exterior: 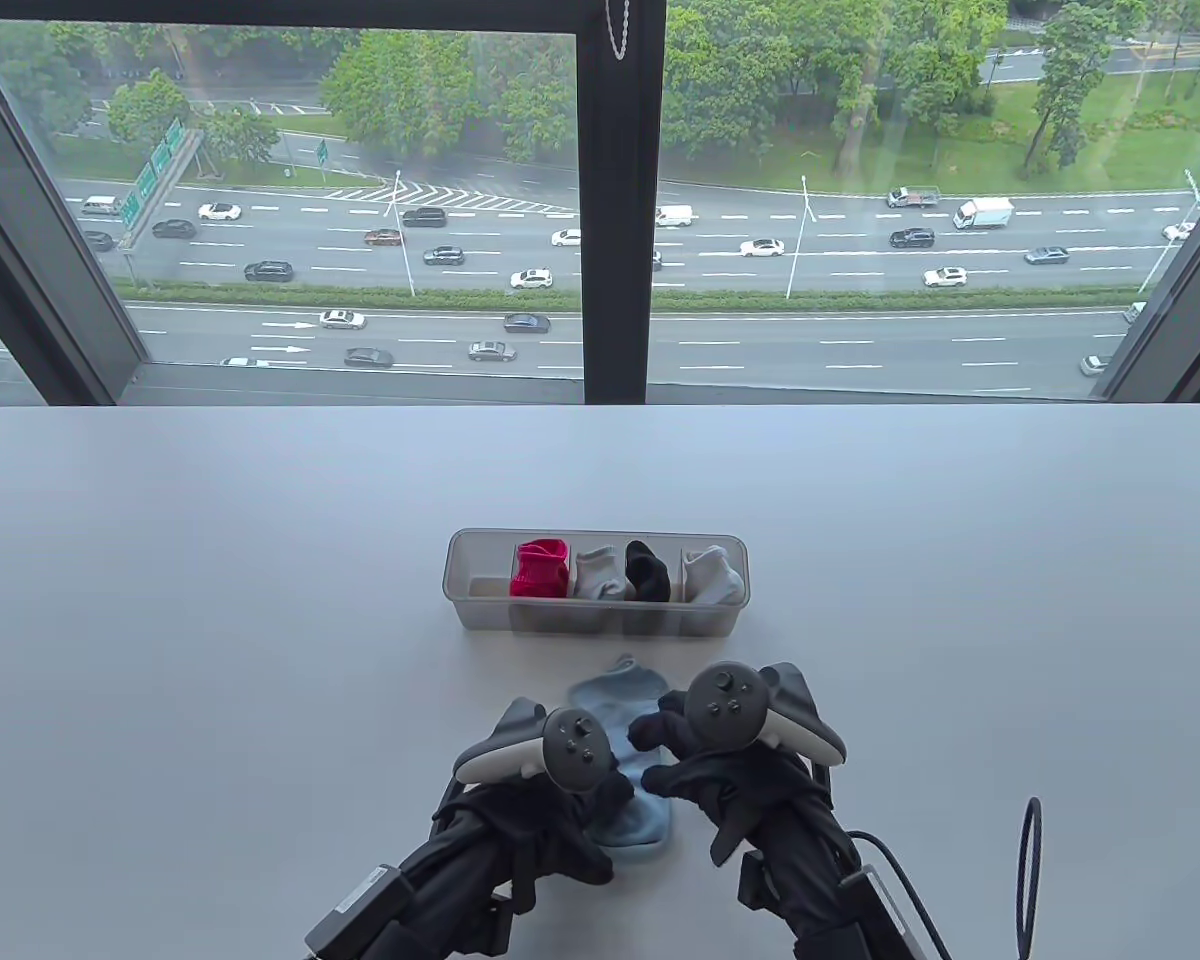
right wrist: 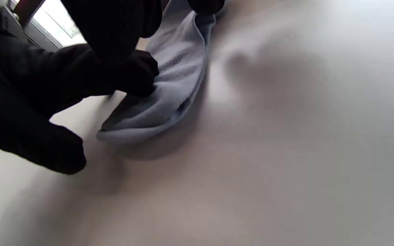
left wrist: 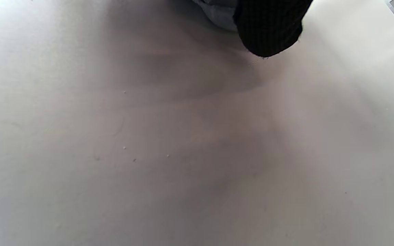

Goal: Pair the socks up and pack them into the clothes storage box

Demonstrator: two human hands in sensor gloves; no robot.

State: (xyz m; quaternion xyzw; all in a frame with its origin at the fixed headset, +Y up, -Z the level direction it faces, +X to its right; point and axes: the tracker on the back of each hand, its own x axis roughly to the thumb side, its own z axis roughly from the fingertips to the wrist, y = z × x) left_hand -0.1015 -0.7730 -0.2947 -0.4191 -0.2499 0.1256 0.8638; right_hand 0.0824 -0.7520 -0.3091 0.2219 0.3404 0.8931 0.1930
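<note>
Both grips busy on the light blue sock (exterior: 632, 765) near the desk's (exterior: 210, 620) 6 o'clock edge: right hand (exterior: 705, 765) with fingertips (right wrist: 139, 77) curled into the fabric and pinching a fold, seen plainly from the right wrist; left hand (exterior: 550, 790) bent over the sock's left side, with one gloved fingertip (left wrist: 268, 30) touching pale cloth in the left wrist view, though cannot tell whether it pinches or merely presses. Held low and flat against the desk, probably so that the layers stay lined up while being folded or rolled into a bundle small enough for a compartment. Whether one sock or a stacked pair lies there, not clear. Clothes storage box (exterior: 480, 615) standing at 12 o'clock from the hands, near but apart from the sock, long side facing the person for an easy reach. Inside, from 9 o'clock to 3 o'clock: an unfilled end compartment, then a pink bundle (exterior: 541, 568), a grey bundle (exterior: 598, 574), a black bundle (exterior: 648, 572) and a white bundle (exterior: 712, 575). By the look of it, most of the packing done, and the free compartment at the 9 o'clock end the likely home for the blue one.
</note>
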